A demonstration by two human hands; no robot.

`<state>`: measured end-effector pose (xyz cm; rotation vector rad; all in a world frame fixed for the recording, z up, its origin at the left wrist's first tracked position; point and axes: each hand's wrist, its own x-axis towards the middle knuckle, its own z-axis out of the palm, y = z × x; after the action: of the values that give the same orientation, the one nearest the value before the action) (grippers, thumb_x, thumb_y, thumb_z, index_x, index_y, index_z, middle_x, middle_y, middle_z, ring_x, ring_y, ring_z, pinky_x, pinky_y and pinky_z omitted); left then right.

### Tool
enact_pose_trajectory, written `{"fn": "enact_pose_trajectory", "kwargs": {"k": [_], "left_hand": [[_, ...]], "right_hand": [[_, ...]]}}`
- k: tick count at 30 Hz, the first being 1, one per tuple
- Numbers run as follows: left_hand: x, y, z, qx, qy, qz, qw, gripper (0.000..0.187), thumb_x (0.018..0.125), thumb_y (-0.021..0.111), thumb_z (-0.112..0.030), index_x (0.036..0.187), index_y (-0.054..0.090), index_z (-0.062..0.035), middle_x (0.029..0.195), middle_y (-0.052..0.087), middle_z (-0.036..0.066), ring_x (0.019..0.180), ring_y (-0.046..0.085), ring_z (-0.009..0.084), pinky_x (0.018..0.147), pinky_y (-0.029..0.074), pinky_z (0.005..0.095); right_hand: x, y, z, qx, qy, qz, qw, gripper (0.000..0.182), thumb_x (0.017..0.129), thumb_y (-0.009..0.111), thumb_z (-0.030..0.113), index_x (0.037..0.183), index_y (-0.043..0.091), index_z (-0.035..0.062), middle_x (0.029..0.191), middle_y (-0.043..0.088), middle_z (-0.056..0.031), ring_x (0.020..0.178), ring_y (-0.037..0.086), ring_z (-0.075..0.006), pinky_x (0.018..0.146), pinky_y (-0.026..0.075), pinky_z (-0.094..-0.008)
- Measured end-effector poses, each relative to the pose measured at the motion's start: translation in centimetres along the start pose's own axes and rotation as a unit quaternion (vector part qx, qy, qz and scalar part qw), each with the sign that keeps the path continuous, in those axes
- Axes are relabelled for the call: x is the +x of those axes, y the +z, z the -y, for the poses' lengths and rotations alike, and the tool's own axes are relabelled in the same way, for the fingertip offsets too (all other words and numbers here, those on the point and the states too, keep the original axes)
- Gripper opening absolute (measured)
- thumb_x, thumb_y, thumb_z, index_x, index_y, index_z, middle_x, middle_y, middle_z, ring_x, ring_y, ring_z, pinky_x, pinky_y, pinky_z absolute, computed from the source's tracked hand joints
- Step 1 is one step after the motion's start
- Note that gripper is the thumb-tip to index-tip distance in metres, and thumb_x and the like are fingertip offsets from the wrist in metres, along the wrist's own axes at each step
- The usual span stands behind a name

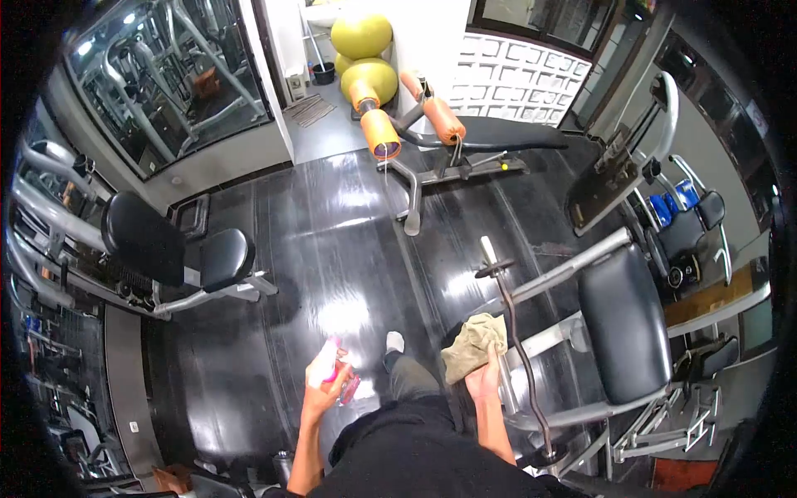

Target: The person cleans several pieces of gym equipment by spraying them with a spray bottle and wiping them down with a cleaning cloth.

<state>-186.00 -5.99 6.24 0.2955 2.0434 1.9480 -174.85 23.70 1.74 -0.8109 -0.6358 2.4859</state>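
My left hand (326, 383) is wrapped round a spray bottle (352, 388) with pink liquid, held low in front of my body. A tan cloth (473, 349) hangs crumpled from my right hand (484, 378), whose fingers grip its lower right edge. Just right of the cloth, a curved barbell (521, 349) leans along the frame of a bench with a black padded seat (624, 324). The cloth overlaps the edge of the bar in this view. My foot in a light-tipped shoe (395, 341) shows between my hands.
An orange-padded exercise bench (506, 133) stands ahead, with green exercise balls (362, 35) behind it. To the left is a machine with a black seat (227, 257), and a mirror (166, 79) lines that wall. Glossy dark flooring (332, 257) runs between the machines.
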Motion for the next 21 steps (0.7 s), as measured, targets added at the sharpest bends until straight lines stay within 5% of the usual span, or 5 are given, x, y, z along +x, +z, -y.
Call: {"fn": "enact_pose_trajectory", "kwargs": {"k": [6, 10, 14, 18, 21], "left_hand": [[12.0, 0.5, -3.0, -0.015, -0.013, -0.073, 0.997, 0.022, 0.087, 0.061, 0.001, 0.108, 0.058, 0.0049, 0.071, 0.063, 0.004, 0.065, 0.061, 0.009, 0.061, 0.049, 0.0233], [17.8, -0.6, -3.6, -0.006, -0.006, -0.103, 0.995, 0.023, 0.088, 0.06, 0.0, 0.11, 0.056, 0.0052, 0.073, 0.063, 0.005, 0.066, 0.06, 0.0093, 0.063, 0.05, 0.023], [24.3, -2.0, -2.1, -0.109, 0.003, -0.148, 0.983, 0.022, 0.09, 0.059, 0.0, 0.11, 0.054, 0.0034, 0.073, 0.061, 0.006, 0.066, 0.06, 0.0101, 0.061, 0.049, 0.024], [31.1, -3.5, -3.0, -0.045, -0.014, -0.146, 0.988, 0.023, 0.091, 0.056, -0.001, 0.113, 0.05, 0.0006, 0.071, 0.059, 0.005, 0.066, 0.058, 0.0127, 0.068, 0.049, 0.028], [35.7, -5.0, -2.9, -0.115, -0.003, -0.189, 0.975, 0.022, 0.09, 0.059, -0.001, 0.111, 0.054, 0.0025, 0.074, 0.06, 0.005, 0.067, 0.06, 0.0105, 0.06, 0.047, 0.0241]], "right_hand": [[15.1, 5.1, 1.0, -0.068, -0.018, 0.042, 0.997, 0.045, 0.101, 0.044, 0.037, 0.136, 0.042, 0.0081, 0.134, 0.049, -0.01, 0.121, 0.051, -0.0253, 0.103, 0.043, -0.0456], [21.6, 14.7, 2.4, -0.082, -0.012, 0.042, 0.996, 0.049, 0.1, 0.045, 0.037, 0.136, 0.041, 0.0044, 0.135, 0.049, -0.0109, 0.121, 0.051, -0.0247, 0.102, 0.043, -0.0451], [28.0, 20.4, 0.8, -0.099, 0.013, 0.104, 0.99, 0.045, 0.099, 0.049, 0.036, 0.129, 0.047, 0.0032, 0.128, 0.053, -0.0096, 0.116, 0.054, -0.0228, 0.098, 0.046, -0.0412], [33.3, 25.6, -1.6, -0.129, 0.029, 0.118, 0.984, 0.043, 0.099, 0.048, 0.035, 0.128, 0.048, 0.004, 0.127, 0.054, -0.0092, 0.115, 0.054, -0.0216, 0.098, 0.046, -0.0403], [37.8, 28.8, -3.6, -0.196, 0.062, 0.136, 0.969, 0.044, 0.1, 0.046, 0.035, 0.132, 0.046, 0.0034, 0.128, 0.055, -0.0095, 0.114, 0.057, -0.0217, 0.098, 0.045, -0.0369]]}}
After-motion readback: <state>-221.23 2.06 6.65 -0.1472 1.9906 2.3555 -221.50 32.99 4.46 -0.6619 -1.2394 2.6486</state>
